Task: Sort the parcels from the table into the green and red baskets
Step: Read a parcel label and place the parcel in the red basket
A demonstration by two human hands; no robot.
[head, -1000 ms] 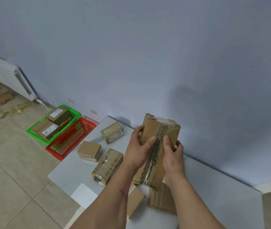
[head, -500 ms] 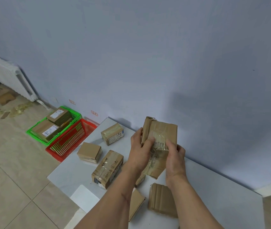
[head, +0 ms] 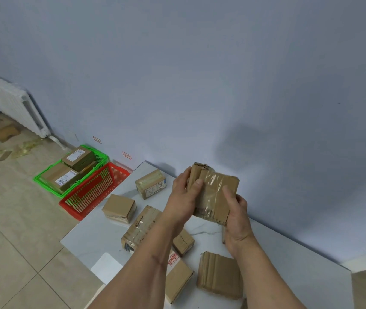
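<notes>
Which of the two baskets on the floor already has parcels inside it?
The green plastic basket, the one farther from the white table, holds brown cardboard parcels with white labels. The red plastic basket beside it shows none.

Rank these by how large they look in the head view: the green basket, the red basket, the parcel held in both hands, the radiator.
1. radiator
2. green basket and red basket: alike, so unranked
3. parcel, held in both hands, smallest even though nearest the camera

The radiator and green basket stand farther off, so their true sizes stay unsure.
</notes>
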